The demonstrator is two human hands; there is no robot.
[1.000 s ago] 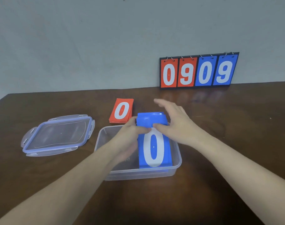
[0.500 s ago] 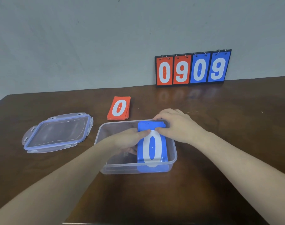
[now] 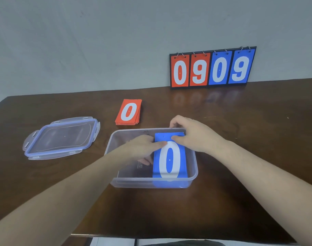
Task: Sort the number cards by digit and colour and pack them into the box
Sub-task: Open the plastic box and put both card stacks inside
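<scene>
A stack of blue cards with a white 0 on top lies flat in the right half of the clear plastic box. My left hand is inside the box and grips the stack's upper left edge, thumb on top. My right hand holds the stack's far right corner over the box's back rim, thumb pressed on the top card. A stack of red cards showing a 0 lies on the table behind the box.
The box's clear lid with a blue seal lies to the left on the dark wooden table. A flip scoreboard reading 0909, two red and two blue cards, leans on the wall at the back right.
Both hands have lowered the blue stack from a tilt above the box's back rim down flat into the box's right side. The red stack and the lid have stayed put.
</scene>
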